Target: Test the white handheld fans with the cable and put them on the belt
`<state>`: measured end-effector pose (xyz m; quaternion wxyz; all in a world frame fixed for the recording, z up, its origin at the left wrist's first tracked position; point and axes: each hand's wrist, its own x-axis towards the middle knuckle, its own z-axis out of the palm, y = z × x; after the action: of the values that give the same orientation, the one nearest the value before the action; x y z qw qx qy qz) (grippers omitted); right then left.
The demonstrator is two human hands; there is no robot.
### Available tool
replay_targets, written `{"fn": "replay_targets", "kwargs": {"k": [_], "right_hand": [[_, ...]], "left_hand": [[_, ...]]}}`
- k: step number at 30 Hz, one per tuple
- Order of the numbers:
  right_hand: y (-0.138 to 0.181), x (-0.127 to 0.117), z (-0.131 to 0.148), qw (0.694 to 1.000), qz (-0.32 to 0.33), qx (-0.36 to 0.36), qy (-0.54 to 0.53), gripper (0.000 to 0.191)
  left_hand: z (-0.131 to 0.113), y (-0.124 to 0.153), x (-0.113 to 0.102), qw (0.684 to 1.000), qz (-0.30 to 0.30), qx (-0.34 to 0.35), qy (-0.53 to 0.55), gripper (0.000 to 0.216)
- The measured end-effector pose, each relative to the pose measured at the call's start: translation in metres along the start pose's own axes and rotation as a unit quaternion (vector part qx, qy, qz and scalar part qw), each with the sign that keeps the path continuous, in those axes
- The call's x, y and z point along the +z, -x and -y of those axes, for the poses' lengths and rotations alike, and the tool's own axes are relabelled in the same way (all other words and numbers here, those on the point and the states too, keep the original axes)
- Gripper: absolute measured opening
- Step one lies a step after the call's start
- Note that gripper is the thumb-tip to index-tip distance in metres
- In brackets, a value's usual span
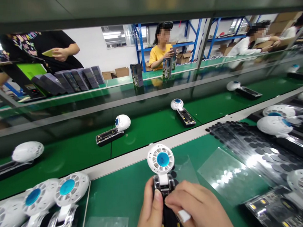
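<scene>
I hold a handheld fan (161, 161) upright at the near edge of the green bench; it has a round white head with a blue centre on a black handle. My left hand (150, 212) grips the handle from the left, thumb on its front. My right hand (199, 208) covers the handle from the right, fingertips pressed just below the fan's neck. A finger of that hand wears a white wrap.
Several identical fans lie on the green conveyor belt (147, 127) beyond. More fans (66, 192) are stacked at my left and at my right (274, 125). Clear sheets of black round pads (247, 148) lie at right. Across the belt stand dark boxes (71, 81) and other people.
</scene>
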<state>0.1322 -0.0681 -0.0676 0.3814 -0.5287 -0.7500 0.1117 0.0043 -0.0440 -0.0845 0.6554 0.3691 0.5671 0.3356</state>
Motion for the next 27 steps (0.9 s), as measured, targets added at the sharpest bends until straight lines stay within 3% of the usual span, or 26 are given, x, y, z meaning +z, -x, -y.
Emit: {"fn": "replay_targets", "kwargs": {"k": [5, 7, 9, 11, 13, 15, 18, 22, 27], "right_hand": [[0.001, 0.007, -0.001, 0.993, -0.067, -0.084, 0.044, 0.018], [0.000, 0.006, 0.000, 0.993, -0.067, -0.081, 0.051, 0.016], [-0.002, 0.003, 0.002, 0.998, -0.043, -0.011, 0.041, 0.008], [-0.003, -0.003, 0.001, 0.992, -0.014, 0.129, -0.006, 0.010], [-0.003, -0.013, -0.001, 0.964, 0.009, 0.254, -0.083, 0.012], [-0.003, -0.024, -0.005, 0.937, 0.017, 0.315, -0.150, 0.013], [-0.003, -0.038, -0.006, 0.920, 0.032, 0.337, -0.199, 0.034], [-0.007, -0.044, -0.002, 0.921, 0.082, 0.308, -0.225, 0.024], [-0.010, -0.045, 0.000, 0.905, 0.138, 0.327, -0.233, 0.017]], "left_hand": [[0.001, -0.002, -0.001, 1.000, -0.003, 0.001, 0.003, 0.071], [-0.001, -0.001, -0.001, 1.000, 0.006, 0.005, 0.006, 0.072], [-0.004, 0.001, -0.001, 1.000, 0.016, 0.003, 0.010, 0.071], [-0.006, 0.003, -0.001, 0.999, 0.033, -0.011, 0.026, 0.068], [-0.008, 0.005, -0.001, 0.995, 0.073, -0.027, 0.069, 0.067], [-0.010, 0.007, 0.000, 0.985, 0.124, -0.022, 0.120, 0.063], [-0.011, 0.006, 0.000, 0.974, 0.167, 0.010, 0.150, 0.057], [-0.014, 0.005, 0.001, 0.966, 0.190, 0.027, 0.173, 0.066], [-0.020, 0.009, -0.002, 0.952, 0.246, 0.027, 0.181, 0.078]]}}
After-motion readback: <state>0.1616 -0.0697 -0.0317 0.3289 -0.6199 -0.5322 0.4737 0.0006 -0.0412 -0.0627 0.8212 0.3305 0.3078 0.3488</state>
